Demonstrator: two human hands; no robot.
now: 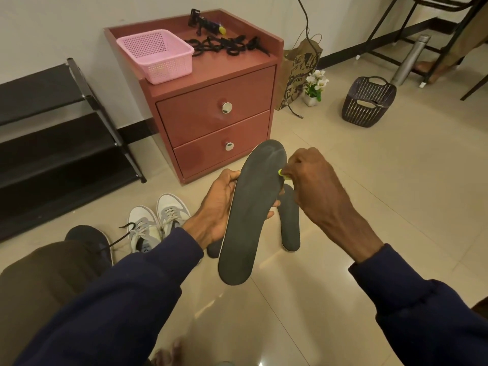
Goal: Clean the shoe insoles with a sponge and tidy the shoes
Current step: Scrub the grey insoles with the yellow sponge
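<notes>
Head view: dark grey insole held in the air over the tiled floor. Its long axis runs away from the person, far end toward the red drawer cabinet. Left hand grips its left edge mid-length. Right hand, fingers curled, pinches a yellow-green sponge against the right edge near the far end.

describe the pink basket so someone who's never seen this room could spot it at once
Find the reddish two-drawer cabinet against the wall. On its top, at the front left corner, sits the pink basket, with a tangle of black straps to its right. It is rectangular, pierced plastic and the only pink thing, unlike the dark handled basket on the floor.
</notes>
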